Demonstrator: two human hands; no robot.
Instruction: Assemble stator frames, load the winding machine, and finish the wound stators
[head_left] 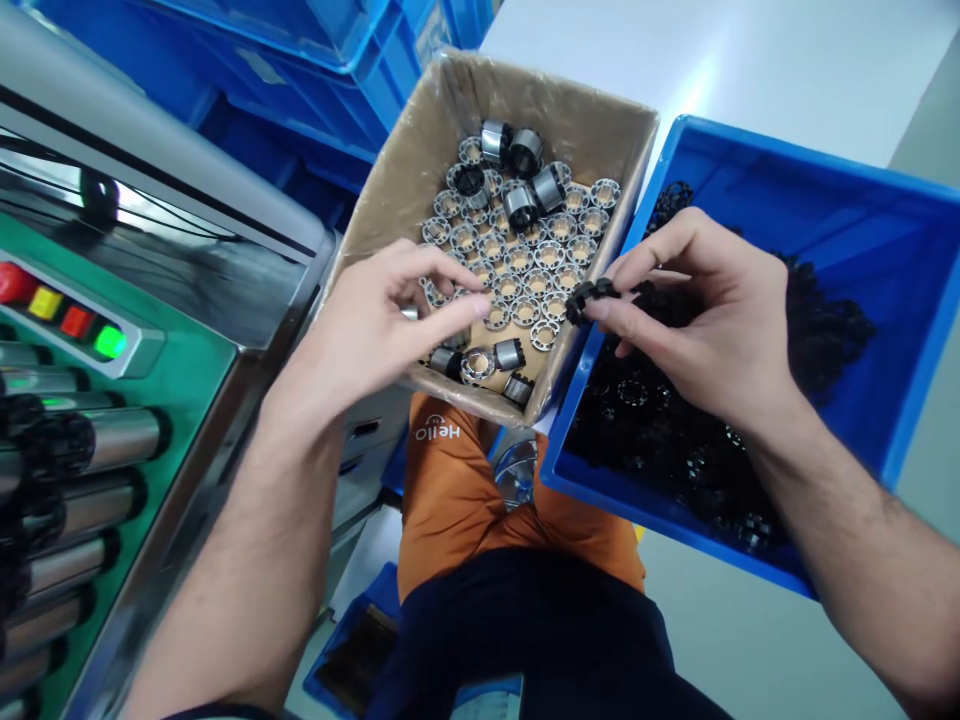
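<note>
My right hand (705, 310) pinches a black toothed plastic ring (592, 297) between thumb and fingertips, over the edge between the two containers. My left hand (397, 315) hovers above the near left part of a lined cardboard box (397, 180), thumb and fingers apart. Its palm side and some of the parts under it are hidden. Inside the box stand many ring-shaped metal cores (519, 259). Several cores with black end pieces lie on top, such as one metal core with black ends (549, 187). A blue bin (847, 200) beside the box holds a heap of black plastic rings (637, 400).
At left, a green machine bed (187, 370) carries rows of metal cylinders (112, 447) and a panel of coloured buttons (75, 318). Blue crates (300, 80) stand behind the box. A white table (570, 40) lies beyond. Orange-clad legs (450, 480) are below.
</note>
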